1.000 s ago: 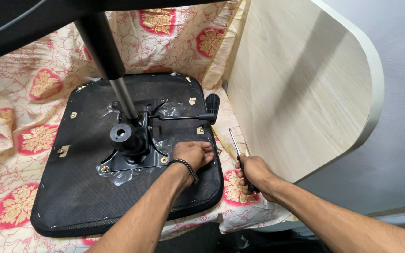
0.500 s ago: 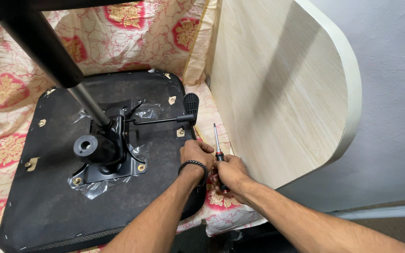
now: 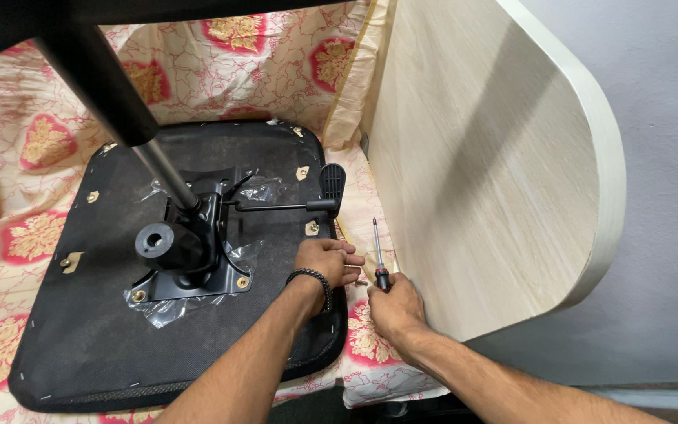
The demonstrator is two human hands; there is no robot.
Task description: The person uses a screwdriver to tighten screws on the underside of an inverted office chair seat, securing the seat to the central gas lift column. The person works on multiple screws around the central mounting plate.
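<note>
seat base [image 3: 80, 353] lies upside down on the patterned bedsheet [image 3: 9, 157]. mechanism plate [image 3: 190, 259] looks bolted on, lever [image 3: 284, 207] fitted. left hand [image 3: 325, 263] rests curled on the seat's right edge, holding nothing visible. right hand [image 3: 392, 302] has its grip closed round the screwdriver [image 3: 378, 255] handle, tip pointing far. wooden board [image 3: 472, 173] stands just right, so little room there; open room lies left.

A bed covered in a cream sheet [image 3: 33, 157] with red and gold flowers. A pale wooden board [image 3: 480, 173] stands at the bed's right edge, before a plain grey wall [image 3: 661, 94].
</note>
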